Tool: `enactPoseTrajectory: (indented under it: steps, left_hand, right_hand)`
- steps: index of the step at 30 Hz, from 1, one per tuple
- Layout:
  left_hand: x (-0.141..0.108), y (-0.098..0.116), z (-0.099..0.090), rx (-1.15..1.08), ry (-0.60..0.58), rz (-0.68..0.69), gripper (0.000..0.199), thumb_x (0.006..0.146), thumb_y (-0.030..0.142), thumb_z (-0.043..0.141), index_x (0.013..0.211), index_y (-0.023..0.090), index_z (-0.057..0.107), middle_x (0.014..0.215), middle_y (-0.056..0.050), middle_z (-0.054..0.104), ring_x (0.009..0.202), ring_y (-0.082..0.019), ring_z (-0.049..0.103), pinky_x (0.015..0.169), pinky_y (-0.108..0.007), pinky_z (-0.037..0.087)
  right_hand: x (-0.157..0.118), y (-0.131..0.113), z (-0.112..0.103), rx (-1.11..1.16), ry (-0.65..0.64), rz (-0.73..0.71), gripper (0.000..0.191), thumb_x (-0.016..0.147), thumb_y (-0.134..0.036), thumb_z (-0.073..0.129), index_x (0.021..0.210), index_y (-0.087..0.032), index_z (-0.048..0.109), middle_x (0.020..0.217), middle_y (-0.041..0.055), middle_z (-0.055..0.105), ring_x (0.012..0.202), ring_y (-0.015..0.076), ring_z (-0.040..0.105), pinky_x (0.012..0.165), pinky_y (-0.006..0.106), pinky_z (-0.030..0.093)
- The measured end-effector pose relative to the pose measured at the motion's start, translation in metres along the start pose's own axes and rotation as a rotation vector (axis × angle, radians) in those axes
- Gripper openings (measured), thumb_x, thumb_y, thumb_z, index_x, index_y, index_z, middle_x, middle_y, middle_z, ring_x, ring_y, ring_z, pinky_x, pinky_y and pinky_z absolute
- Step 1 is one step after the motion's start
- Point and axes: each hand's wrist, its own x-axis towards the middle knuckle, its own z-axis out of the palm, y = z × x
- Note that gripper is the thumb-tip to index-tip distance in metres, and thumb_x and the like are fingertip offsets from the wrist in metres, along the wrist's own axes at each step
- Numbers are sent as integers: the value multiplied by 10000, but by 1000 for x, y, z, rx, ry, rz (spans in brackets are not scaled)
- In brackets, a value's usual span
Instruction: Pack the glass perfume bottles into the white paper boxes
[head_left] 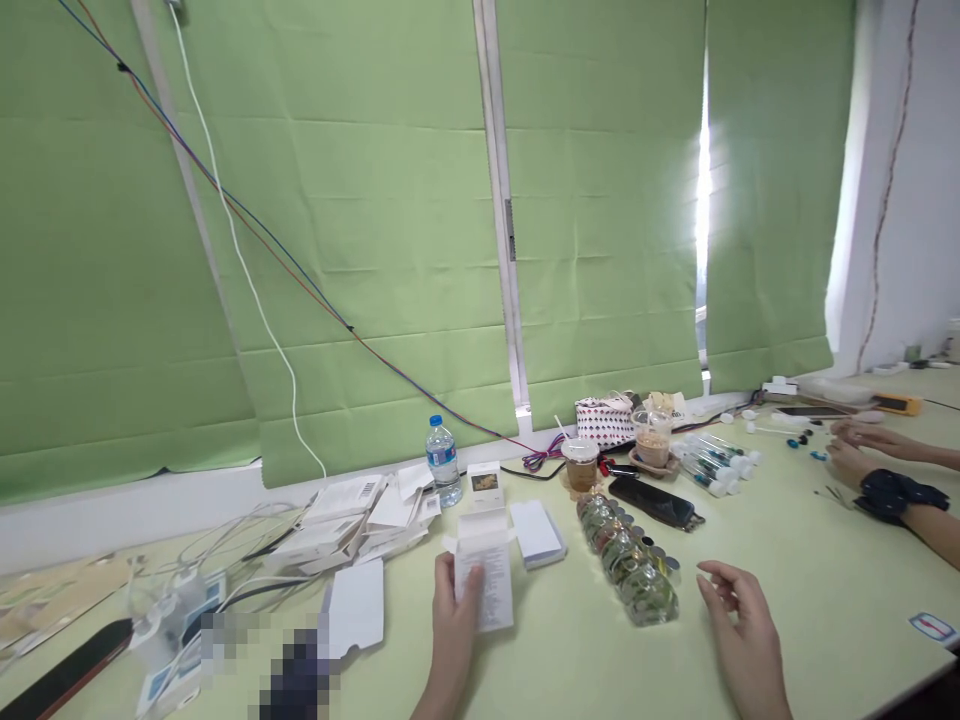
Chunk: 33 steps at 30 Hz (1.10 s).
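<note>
In the head view my left hand [454, 615] grips a small white carton [489, 590] with print on its face. Its top flap stands open and is tilted away from me. Over the table to the right, my right hand [741, 625] holds nothing, its fingers loosely bent and the thumb apart. Between my hands stands a row of small clear glass jars [646, 590] with greenish contents, and dark round pieces lie along their right side. Just beyond the carton are a plain white box [537, 534] and another white box [486, 485] with a picture.
White flattened cartons [356, 510] pile up at left, near tangled cables and a power strip [169, 620]. A water bottle [443, 460], drink cups [581, 465], a phone [652, 500] and syringe-like tubes [716, 465] stand or lie farther back. Another person's hands [859, 455] work at far right.
</note>
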Motion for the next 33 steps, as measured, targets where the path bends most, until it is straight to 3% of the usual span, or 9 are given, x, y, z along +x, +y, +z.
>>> enactPoseTrajectory:
  steps: [4,10,15,19,20,22,24,29,33]
  left_hand:
    - [-10,-1,6,108,-47,63,421,671,567,694,861,235,517,747,19,589,707,-195,567,627,-265,434]
    - [-15,-6,9,184,53,110,523,666,568,675,1020,245,466,963,-47,574,995,-300,541,836,-392,438]
    - [-11,-15,-10,258,150,470,639,659,511,701,1155,252,392,1311,-122,346,1339,-340,254,1127,-483,149]
    - [-13,-44,-11,206,53,610,538,497,458,819,919,281,535,1170,-103,435,1301,-403,272,1121,-542,156]
    - [-16,-50,-3,219,-47,648,480,480,452,826,853,278,578,1079,-109,495,1247,-427,319,1104,-568,171]
    - [-24,-54,26,364,-465,617,365,581,383,792,902,271,659,1015,-138,574,1156,-424,412,1070,-588,213]
    - [-33,-48,64,461,-740,581,386,747,316,655,1127,253,639,1185,-163,566,1211,-395,399,1080,-560,220]
    - [-44,-29,146,657,-593,531,390,753,247,618,1139,197,590,1269,-156,501,1227,-371,344,1031,-565,269]
    - [-44,-34,164,686,-551,472,300,741,199,602,1040,169,605,1205,-166,525,1177,-369,364,1005,-541,260]
  right_hand:
    - [0,6,5,-7,-52,16,383,861,-531,431,1015,-203,555,920,35,484,818,222,502,750,350,426]
    - [4,24,19,-88,-379,-102,389,755,-501,604,1061,-261,613,1083,51,574,1024,285,525,859,393,440]
    - [4,19,18,-112,-442,-105,272,748,-374,613,986,-244,632,1020,43,642,951,263,573,824,364,461]
    - [11,17,3,-75,-507,-54,304,720,-307,608,1018,-257,641,1015,25,675,829,223,599,753,313,488]
    - [14,20,-3,-70,-511,-50,310,711,-310,616,1016,-261,646,1005,19,684,799,216,600,739,306,491]
    - [20,29,-14,-73,-493,-35,312,696,-342,636,997,-260,657,946,10,700,724,207,596,692,296,496]
    - [26,39,-24,-84,-455,-21,329,688,-388,649,989,-254,664,885,8,707,651,198,583,641,292,495]
    - [32,42,-42,-126,-444,-38,328,742,-388,585,1024,-238,663,695,-9,662,584,189,563,578,269,477]
    - [33,32,-48,-127,-499,-57,317,780,-341,546,1061,-247,659,739,-3,667,638,190,587,642,268,486]
